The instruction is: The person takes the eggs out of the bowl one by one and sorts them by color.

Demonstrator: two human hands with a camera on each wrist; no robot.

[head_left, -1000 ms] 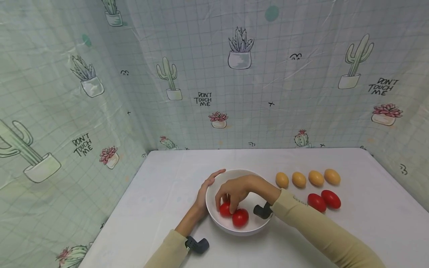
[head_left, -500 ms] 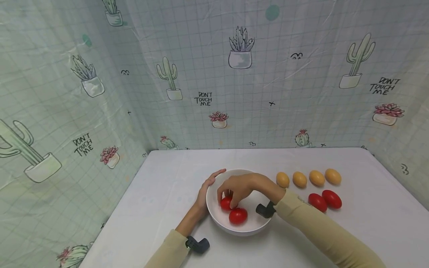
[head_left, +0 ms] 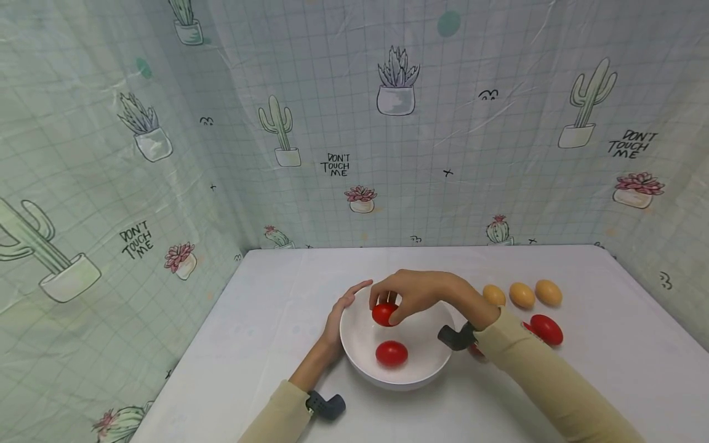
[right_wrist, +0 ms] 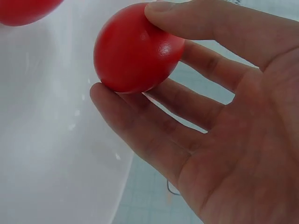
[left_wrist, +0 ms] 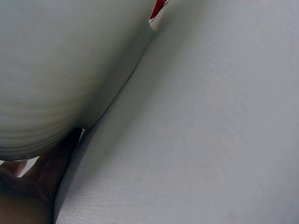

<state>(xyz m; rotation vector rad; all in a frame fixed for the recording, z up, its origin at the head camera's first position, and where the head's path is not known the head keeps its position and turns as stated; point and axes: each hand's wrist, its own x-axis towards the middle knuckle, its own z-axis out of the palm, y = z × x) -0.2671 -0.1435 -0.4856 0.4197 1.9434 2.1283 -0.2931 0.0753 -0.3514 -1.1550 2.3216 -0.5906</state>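
In the head view a white bowl (head_left: 360,363) stands at the middle of the table. My left hand (head_left: 334,323) rests along its left outer wall; in the left wrist view that hand (left_wrist: 32,186) shows only partly, at the lower left beside the bowl. With thumb and fingertips, my right hand (head_left: 415,292) pinches a red egg (head_left: 383,314) over the bowl's far part. The right wrist view shows this red egg (right_wrist: 135,51) between thumb and fingers. Another red egg (head_left: 391,354) lies on its side in the bowl's near part.
Several yellow eggs (head_left: 522,295) line the right side of the table. In front of them lies a red egg (head_left: 546,330), others partly hidden by my right sleeve (head_left: 520,351) and wrist camera (head_left: 456,337). A cactus-print sheet (head_left: 432,184) hangs behind the white table (head_left: 266,307).
My right hand has moved up and away toward the bowl's far rim with the red egg. The other red egg has shifted slightly and now lies apart from it. The left hand stays put.
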